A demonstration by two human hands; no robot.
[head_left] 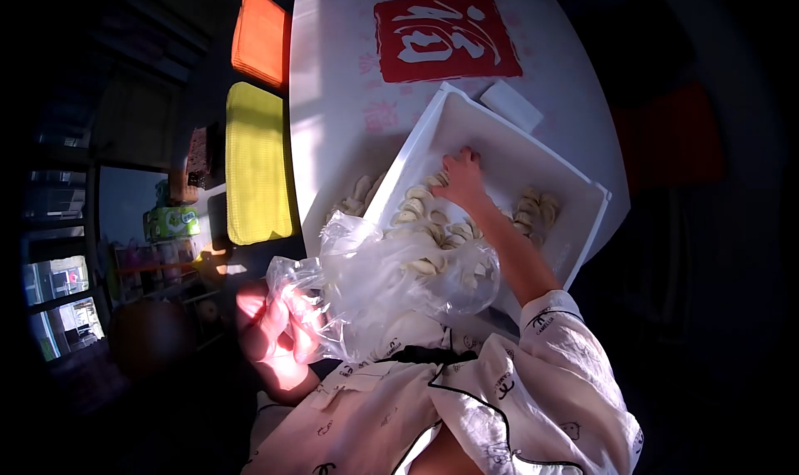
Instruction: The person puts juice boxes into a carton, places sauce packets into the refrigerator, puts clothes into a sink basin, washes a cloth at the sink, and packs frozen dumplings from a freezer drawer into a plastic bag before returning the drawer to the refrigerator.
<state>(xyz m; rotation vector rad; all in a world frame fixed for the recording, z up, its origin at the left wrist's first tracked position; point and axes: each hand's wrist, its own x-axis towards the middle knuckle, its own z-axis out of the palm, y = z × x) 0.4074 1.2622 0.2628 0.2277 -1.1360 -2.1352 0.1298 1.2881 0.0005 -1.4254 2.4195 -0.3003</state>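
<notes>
My left hand (279, 329) is closed on the edge of a clear plastic bag (374, 279), which spreads over the near left part of a white tray (520, 146). Pale dumplings (412, 205) lie in rows in the tray, some of them seen through the bag. Inside the tray, my right hand (460, 178) reaches down with bent fingers beside the far end of a dumpling row. Whether its fingers hold a dumpling cannot be made out.
The tray rests on a pale table (333, 84) with a red printed square (447, 38). A white flat piece (511, 106) lies behind the tray. Yellow (260, 163) and orange (261, 38) chairs stand along the left edge.
</notes>
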